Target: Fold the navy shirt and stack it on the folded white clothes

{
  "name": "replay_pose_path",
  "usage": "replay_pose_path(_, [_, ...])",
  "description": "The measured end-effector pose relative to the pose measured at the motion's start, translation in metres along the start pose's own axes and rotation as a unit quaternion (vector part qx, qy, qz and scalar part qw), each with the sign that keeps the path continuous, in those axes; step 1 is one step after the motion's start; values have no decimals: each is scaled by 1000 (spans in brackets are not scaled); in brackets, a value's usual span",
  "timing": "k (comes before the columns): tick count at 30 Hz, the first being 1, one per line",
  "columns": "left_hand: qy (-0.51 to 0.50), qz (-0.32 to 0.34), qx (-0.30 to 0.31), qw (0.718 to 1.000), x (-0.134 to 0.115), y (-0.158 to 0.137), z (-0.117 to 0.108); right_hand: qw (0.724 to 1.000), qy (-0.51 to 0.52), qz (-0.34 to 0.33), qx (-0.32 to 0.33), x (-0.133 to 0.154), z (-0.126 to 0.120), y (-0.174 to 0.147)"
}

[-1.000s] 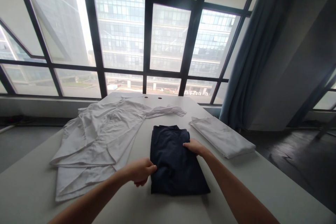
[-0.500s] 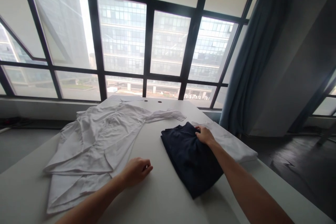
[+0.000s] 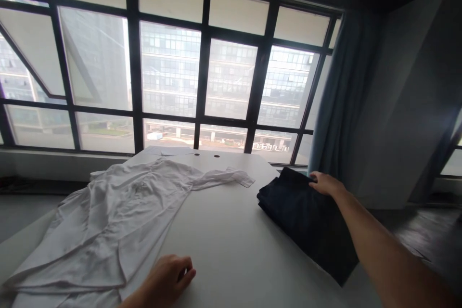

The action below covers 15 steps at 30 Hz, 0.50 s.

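My right hand (image 3: pixel 324 183) grips the far edge of a folded dark navy garment (image 3: pixel 306 216) at the right side of the white table (image 3: pixel 224 231). The navy garment lies where the folded white garment was, which is now hidden under it. My left hand (image 3: pixel 169 280) rests on the table near its front edge, fingers loosely curled, holding nothing, next to the hem of a spread-out white shirt (image 3: pixel 108 221).
The white shirt covers the table's left half, one sleeve (image 3: pixel 224 179) reaching toward the middle. Two round holes (image 3: pixel 206 155) sit at the table's far edge. A big black-framed window (image 3: pixel 202 77) is behind; a blue curtain (image 3: pixel 335 106) hangs at the right.
My right hand has carried the folded navy garment from the table's middle to the right, onto the folded white garment. My left hand let go and stayed low on the table.
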<state>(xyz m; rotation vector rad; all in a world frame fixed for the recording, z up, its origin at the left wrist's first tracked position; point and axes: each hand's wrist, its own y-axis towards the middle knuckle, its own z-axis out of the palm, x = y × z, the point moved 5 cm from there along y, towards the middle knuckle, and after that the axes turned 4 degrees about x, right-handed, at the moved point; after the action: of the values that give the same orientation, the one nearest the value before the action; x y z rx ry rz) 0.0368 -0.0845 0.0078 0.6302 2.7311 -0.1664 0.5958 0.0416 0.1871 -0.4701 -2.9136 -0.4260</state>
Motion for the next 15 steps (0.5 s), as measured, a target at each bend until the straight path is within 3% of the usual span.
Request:
replay_pose_path(1, [0,-4,1,1000,-1,0,0,996,-50,64,49,-11,14,-4])
replay_pose_path(3, [-1,-7,5,1000,-2,0,-1,988,-82,102,86,-12,44,-18])
replay_pose_path(5, [0,-11,11,1000,-3,0,-1,989,-79,60,108,9,77,-33])
replay_pose_path(9, [1,-7,12,1000,-2,-1,-1,981,-42,-119,146,73,132,-73])
replay_pose_path(12, [-1,7,10,1000,-2,-1,-1,974,-91,-158,135,100,149,-100])
replay_pose_path(15, [-1,17,5,1000,-3,-2,-1,974,-154,-159,57,113,148,-111])
